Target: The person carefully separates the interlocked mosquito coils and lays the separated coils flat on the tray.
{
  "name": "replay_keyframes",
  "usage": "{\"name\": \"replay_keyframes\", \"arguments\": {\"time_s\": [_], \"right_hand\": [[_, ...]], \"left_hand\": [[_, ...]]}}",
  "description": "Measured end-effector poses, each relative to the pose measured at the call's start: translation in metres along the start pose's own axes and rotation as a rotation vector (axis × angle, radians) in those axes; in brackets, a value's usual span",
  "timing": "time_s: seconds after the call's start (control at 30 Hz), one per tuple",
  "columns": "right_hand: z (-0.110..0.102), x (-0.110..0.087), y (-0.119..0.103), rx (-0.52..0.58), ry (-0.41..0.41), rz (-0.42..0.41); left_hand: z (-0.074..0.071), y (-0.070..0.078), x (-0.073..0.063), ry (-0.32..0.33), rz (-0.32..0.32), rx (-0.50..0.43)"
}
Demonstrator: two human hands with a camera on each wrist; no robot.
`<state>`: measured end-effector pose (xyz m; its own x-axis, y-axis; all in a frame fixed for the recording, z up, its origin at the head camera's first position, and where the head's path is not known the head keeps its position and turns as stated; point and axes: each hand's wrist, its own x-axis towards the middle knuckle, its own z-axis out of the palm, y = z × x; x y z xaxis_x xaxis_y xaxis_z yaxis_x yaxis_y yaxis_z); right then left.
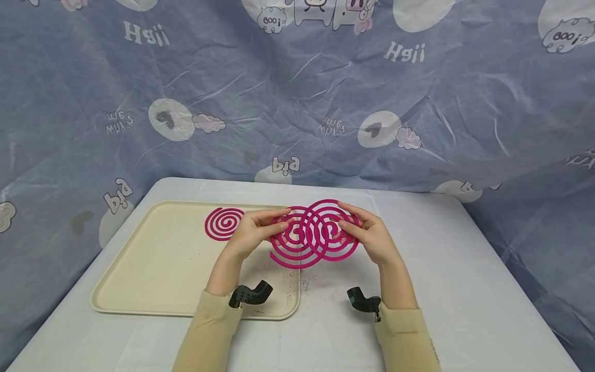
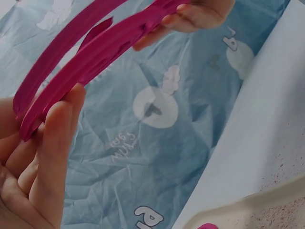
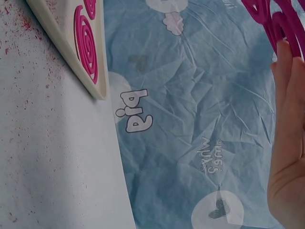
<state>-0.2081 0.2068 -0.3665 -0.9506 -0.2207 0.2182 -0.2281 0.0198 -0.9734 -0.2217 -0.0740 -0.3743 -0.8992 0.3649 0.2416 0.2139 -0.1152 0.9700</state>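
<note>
Two magenta mosquito coils are held up in front of the person, overlapping in the middle; I cannot tell whether their rings interlock. The left hand pinches the left coil at its outer side, thumb on the near face. On the opposite side, the right hand pinches the right coil the same way. Seen nearly edge-on in the left wrist view, the coils show a gap between their bands. Another magenta coil lies on the cream tray, partly behind the left hand.
The tray lies on a white-covered table, left of centre. Magenta crumbs are scattered around the tray's right edge. In the right wrist view, part of a further coil shows on the tray. A blue printed cloth hangs behind the table.
</note>
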Motion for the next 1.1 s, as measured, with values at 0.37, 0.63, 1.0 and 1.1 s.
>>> {"name": "replay_keyframes", "arguments": {"time_s": [0.37, 0.63, 1.0, 1.1], "right_hand": [[0.01, 0.002, -0.002, 0.102, 0.261, -0.073], [-0.003, -0.002, -0.004, 0.06, -0.026, -0.014], [-0.007, -0.003, -0.002, -0.036, -0.157, -0.014], [-0.005, -0.002, -0.003, -0.005, -0.046, -0.016]], "left_hand": [[0.012, -0.002, 0.004, 0.2, 0.086, -0.091], [-0.005, 0.003, -0.003, -0.077, 0.053, 0.06], [0.0, 0.002, -0.001, -0.159, -0.014, 0.147], [0.003, 0.002, -0.001, -0.091, -0.001, 0.103]]}}
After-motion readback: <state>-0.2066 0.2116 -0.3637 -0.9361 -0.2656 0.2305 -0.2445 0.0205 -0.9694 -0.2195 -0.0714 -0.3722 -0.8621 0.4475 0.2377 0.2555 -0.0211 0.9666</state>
